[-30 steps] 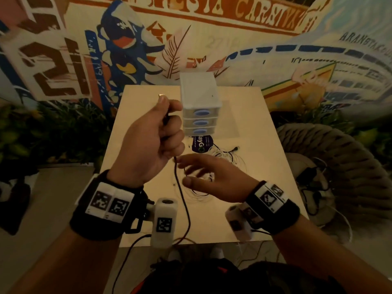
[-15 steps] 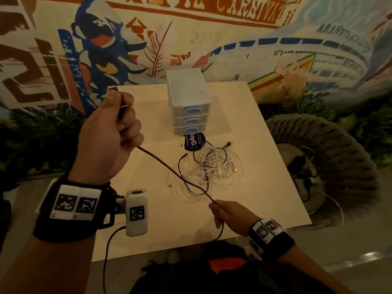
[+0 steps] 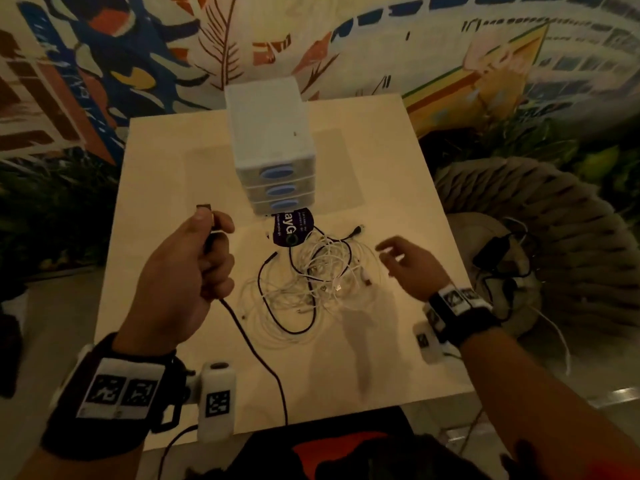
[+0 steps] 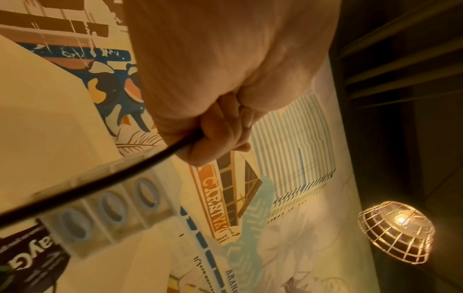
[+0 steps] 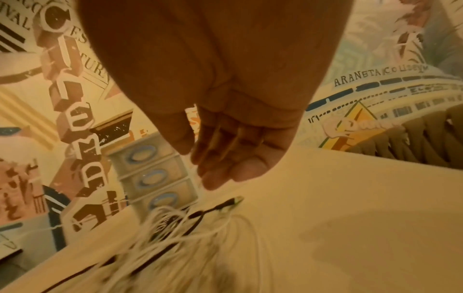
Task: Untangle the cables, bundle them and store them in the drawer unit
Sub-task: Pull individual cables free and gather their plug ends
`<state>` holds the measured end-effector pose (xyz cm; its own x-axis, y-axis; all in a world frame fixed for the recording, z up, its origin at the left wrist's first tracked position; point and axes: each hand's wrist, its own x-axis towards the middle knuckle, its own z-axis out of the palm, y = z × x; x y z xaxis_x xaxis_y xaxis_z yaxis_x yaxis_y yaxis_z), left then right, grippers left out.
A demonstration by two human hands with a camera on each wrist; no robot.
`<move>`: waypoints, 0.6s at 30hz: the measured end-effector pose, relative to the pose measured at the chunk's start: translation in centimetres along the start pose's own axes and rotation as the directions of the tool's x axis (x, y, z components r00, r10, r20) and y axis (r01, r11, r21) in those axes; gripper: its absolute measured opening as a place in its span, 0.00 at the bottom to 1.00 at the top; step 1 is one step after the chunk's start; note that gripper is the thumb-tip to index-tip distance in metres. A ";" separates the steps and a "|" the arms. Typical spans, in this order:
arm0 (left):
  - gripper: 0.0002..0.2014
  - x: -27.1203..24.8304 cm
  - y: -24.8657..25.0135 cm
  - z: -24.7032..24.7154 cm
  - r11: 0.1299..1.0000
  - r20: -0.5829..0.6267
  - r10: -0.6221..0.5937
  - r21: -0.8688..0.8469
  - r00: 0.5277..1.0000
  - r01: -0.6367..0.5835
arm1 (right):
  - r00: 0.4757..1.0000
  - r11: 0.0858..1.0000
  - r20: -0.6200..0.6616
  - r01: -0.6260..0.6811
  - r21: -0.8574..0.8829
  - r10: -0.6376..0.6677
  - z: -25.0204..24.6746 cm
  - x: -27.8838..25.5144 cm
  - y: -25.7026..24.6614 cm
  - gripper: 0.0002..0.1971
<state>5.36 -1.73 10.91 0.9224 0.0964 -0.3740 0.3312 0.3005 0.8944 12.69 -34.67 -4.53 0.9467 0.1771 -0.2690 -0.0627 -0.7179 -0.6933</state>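
Item: left hand (image 3: 183, 271). Raised above the table (image 3: 166, 188), fingers curled into a fist round a black cable (image 3: 256, 355); the plug end stands up past the thumb, and the cord drops from the bottom of the fist, runs toward the near table edge and goes out of sight there. The left wrist view confirms the fist closed round the cord (image 4: 100, 180).

Item: right hand (image 3: 412, 268). Held just right of the cable pile, above the table, fingers loosely spread and relaxed, holding nothing (the right wrist view shows the fingertips (image 5: 220, 178) hanging free above the pile, apart from it).

Item: tangled cables (image 3: 318, 282). One heap of mostly white cords with a few black ones looped through, lying mid-table, in front of the drawer unit. A black plug end pokes out at the far right of the heap.

Item: drawer unit (image 3: 273, 150). White, three drawers with blue oval handles, all closed, standing at the far middle of the table.

Item: dark purple tag (image 3: 292, 230). Printed with white lettering, lying just in front of the bottom drawer, at the far edge of the heap.

Item: woven chair (image 3: 554, 237). Right of the table, with a dark adapter and cord on its seat.

Item: mural wall (image 3: 104, 64). Behind the table.
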 end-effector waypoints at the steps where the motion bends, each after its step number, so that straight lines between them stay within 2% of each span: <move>1: 0.18 0.3 -0.5 0.2 1.000 -0.011 -0.013 0.012 1.000 0.013 | 0.999 0.998 -0.029 0.013 -0.056 -0.015 -0.4 2.3 0.4 0.10; 3: 0.18 0.8 -1.3 0.4 0.999 -0.037 -0.027 0.036 0.999 0.028 | 0.998 0.983 -0.022 0.061 -0.171 -0.066 -0.6 6.8 0.9 0.17; 6: 0.19 1.3 -2.4 0.3 0.996 -0.087 -0.039 0.074 0.995 0.045 | 0.981 0.928 0.170 0.148 -0.342 -0.094 0.2 11.9 1.2 0.21; 9: 0.19 1.8 -3.1 -0.2 0.995 -0.136 -0.044 0.078 0.990 0.055 | 0.949 0.858 0.304 0.219 -0.464 -0.078 1.3 14.5 1.3 0.19; 13: 0.19 2.5 -3.8 -0.3 0.993 -0.161 -0.054 0.093 0.985 0.070 | 0.949 0.828 0.298 0.250 -0.503 -0.106 1.3 15.1 1.6 0.11; 18: 0.18 3.5 -4.5 0.6 0.988 -0.153 -0.039 0.142 0.987 0.061 | 0.954 0.906 0.207 0.276 -0.321 -0.217 -0.9 13.8 1.5 0.06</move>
<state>7.23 -3.28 5.67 0.8675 0.2291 -0.4415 0.4116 0.1679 0.8958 25.99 -33.92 -8.63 0.8515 0.4640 -0.2441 0.3058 -0.8178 -0.4875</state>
